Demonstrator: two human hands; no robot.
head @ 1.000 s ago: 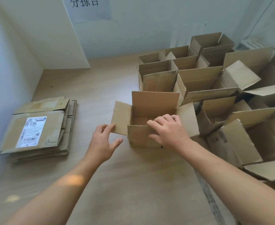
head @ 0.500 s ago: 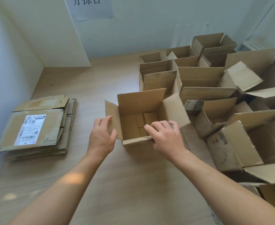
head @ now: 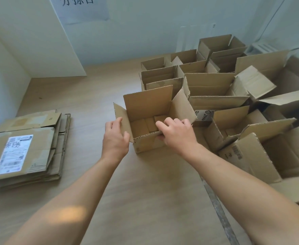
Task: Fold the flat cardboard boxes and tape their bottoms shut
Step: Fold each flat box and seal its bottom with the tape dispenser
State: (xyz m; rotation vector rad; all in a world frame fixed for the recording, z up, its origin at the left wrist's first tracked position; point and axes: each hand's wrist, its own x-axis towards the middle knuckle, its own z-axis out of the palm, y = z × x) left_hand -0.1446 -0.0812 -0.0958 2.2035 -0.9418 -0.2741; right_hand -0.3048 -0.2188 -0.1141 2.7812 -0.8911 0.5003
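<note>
Brown open-topped cardboard box (head: 146, 128) sits between both hands: left hand (head: 116, 138) pinches its side flap, right hand (head: 177, 134) grips its near rim.

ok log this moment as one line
open box upright | left hand holds its left flap | right hand grips near rim | flat stack at left

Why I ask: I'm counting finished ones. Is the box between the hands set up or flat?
Set up: the cardboard box stands upright, top flaps spread, bottom flaps folded in. Tape: cannot tell.
</note>
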